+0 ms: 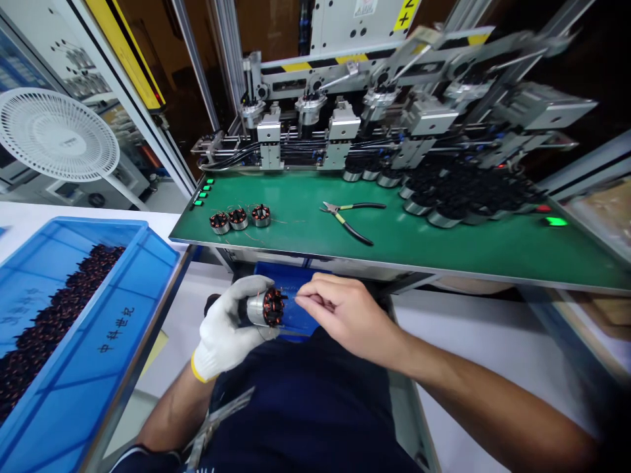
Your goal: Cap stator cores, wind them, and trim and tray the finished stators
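Note:
My left hand, in a white knit glove with a yellow cuff, is closed around a motor stator. The stator lies on its side, its black end with copper windings turned to the right. Just right of that end, my bare right hand is closed in a pinch, thumb against fingers. What it pinches, perhaps a fine wire, is too thin to make out. Both hands are in front of the green bench's edge, above a blue bin. Cutting pliers with black and yellow handles lie with jaws apart on the bench.
Several wound stators sit at the left of the green bench. A dense group of stators fills its right part. Behind stands a winding machine. At left are a blue crate of wound parts and a white fan.

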The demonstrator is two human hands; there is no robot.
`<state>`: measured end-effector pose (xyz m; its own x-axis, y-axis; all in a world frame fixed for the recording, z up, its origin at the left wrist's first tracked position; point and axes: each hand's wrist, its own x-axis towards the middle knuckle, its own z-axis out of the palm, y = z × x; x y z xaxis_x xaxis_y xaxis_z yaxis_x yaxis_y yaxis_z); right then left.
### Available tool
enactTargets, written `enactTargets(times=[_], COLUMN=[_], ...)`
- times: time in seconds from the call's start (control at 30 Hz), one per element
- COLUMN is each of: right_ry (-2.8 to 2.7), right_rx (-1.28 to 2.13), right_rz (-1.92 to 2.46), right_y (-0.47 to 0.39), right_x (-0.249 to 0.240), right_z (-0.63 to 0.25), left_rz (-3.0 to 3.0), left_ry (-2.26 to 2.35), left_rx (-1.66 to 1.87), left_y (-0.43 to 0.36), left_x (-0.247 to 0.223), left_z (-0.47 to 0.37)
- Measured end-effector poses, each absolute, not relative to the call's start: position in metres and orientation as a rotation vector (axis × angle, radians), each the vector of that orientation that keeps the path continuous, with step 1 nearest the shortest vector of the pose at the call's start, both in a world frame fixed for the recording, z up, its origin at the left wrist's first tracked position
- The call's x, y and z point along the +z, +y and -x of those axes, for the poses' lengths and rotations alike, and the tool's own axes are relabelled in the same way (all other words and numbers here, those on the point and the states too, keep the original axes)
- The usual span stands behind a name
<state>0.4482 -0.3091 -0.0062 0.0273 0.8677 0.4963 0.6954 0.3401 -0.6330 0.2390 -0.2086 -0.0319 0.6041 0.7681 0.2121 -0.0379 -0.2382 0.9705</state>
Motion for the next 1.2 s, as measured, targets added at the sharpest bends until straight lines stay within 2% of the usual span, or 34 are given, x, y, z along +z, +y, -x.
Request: enactTargets(times=[0.1,0.3,0.67,0.77,1.0,1.2], right_ry=[-1.676,-1.807,-1.948,-2.022,-2.232,-1.865], right_rx=[0.245,-0.392,-0.448,-0.406,-0.077,0.31], right_rz=[1.387,1.26,1.119,1.109,1.361,1.24], right_y=[-0.305,-0.305,-0.294,-0.295,-0.314,-0.314], right_x=[-0.006,-0.013,-0.018,-0.018,-0.002,0.002], right_z=[-0.449,-0.435,-0.434,-0.435,-0.443,-0.442], left_rz=[-1.634,-1.629,-1.705,-1.72,-1.598,-1.484], left_ry=[0.599,0.565,0.505,0.491,0.53,0.448], left_rx=[0.871,0.891,0.864,0.854,0.804,0.879], left_y=[-0.206,-0.204,-0.204,-0.204,-0.203,-0.211], left_x=[-0.033,-0.035,-0.04,-0.039,-0.04,-0.041], left_z=[-0.238,-0.236,-0.234,-0.235,-0.236,-0.24])
